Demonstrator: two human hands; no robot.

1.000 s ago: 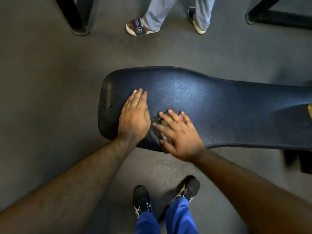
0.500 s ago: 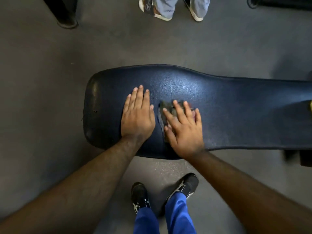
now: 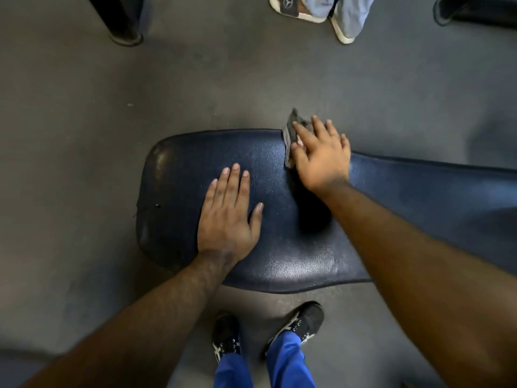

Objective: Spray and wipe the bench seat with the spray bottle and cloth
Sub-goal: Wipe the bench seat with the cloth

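Note:
The dark blue padded bench seat (image 3: pixel 279 247) runs from the centre off to the right edge. My left hand (image 3: pixel 228 217) lies flat on its wide left end, fingers spread, holding nothing. My right hand (image 3: pixel 321 155) presses a small grey cloth (image 3: pixel 292 127) against the seat's far edge, and part of the cloth sticks out past the edge over the floor. Most of the cloth is hidden under my fingers. No spray bottle is in view.
Grey floor surrounds the bench. Another person's feet in sandals (image 3: pixel 299 9) stand at the top. A black equipment leg (image 3: pixel 123 29) stands at top left, another black base (image 3: pixel 475 9) at top right. My own feet (image 3: pixel 265 331) stand just below the seat.
My right hand has slid the cloth from the near middle of the seat across to its far edge. My left hand has stayed flat on the seat.

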